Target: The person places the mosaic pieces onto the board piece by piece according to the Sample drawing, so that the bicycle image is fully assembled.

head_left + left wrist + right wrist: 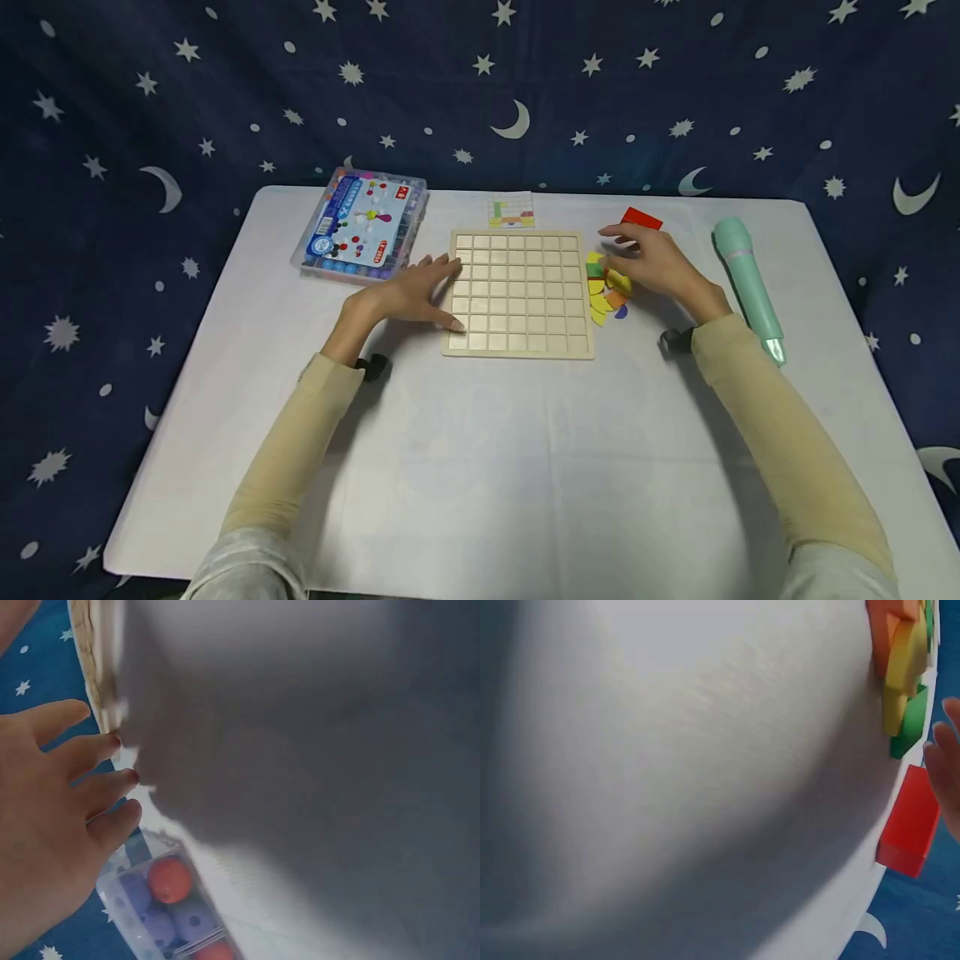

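Observation:
A square wooden grid board [517, 304] lies flat on the white table. My left hand [416, 292] rests at its left edge, thumb and fingers spread; the same fingers [97, 787] reach to the board's edge in the left wrist view. Right of the board is a loose group of flat coloured pieces: green [595, 271], yellow [597, 317], orange [617, 298] and purple [622, 312]. Over their far side hovers my right hand [652, 262], fingers loosely bent, with no piece visible in them. A red block [909, 821] lies just beyond that hand.
A small pattern card [511, 200] lies behind the board. At the back left is a clear plastic case [363, 221] holding coloured balls. A mint-green pen-shaped device [750, 279] lies right of my right hand. Behind the table hangs a dark blue star-patterned cloth [435, 100].

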A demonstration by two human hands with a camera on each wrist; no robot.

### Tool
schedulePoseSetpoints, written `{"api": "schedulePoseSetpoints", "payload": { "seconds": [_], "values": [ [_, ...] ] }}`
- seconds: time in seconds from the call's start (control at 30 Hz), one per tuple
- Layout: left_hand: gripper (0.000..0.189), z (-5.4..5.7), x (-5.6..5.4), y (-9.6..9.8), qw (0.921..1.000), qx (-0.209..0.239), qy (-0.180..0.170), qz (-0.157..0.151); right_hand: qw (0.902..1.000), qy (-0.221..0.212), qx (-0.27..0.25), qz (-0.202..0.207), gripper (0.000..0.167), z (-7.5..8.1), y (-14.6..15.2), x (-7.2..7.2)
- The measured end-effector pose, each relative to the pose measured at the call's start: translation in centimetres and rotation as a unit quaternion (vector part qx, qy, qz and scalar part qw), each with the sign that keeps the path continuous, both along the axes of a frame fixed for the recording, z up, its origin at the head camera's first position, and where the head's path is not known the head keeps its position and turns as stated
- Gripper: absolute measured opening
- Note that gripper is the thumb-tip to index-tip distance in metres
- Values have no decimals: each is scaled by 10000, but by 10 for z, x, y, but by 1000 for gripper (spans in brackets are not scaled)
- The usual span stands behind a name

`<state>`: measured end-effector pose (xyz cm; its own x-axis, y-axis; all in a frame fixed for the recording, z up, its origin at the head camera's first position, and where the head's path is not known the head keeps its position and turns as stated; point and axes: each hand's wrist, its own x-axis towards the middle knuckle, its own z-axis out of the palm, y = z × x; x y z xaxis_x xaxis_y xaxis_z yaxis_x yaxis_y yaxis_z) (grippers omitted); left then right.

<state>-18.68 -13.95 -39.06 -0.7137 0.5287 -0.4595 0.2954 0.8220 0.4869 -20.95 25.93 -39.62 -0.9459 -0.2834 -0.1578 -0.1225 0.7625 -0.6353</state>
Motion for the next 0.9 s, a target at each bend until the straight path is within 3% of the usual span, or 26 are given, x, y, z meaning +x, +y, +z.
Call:
{"api": "schedulePoseSetpoints", "payload": {
  "seconds": [0.17, 0.4, 0.9],
  "values": [
    [123, -7, -1, 0, 9996, 90, -275, 63, 9989, -416, -11, -193, 45, -6, 2, -13],
    [128, -8, -3, -3, 9996, 13, -280, -5, 9968, -729, 131, -292, 37, -14, -2, -28],
    [136, -12, -12, -1, 9993, -244, -270, -44, 9953, -885, 173, -359, 34, -18, -9, -33]
  ]
}}
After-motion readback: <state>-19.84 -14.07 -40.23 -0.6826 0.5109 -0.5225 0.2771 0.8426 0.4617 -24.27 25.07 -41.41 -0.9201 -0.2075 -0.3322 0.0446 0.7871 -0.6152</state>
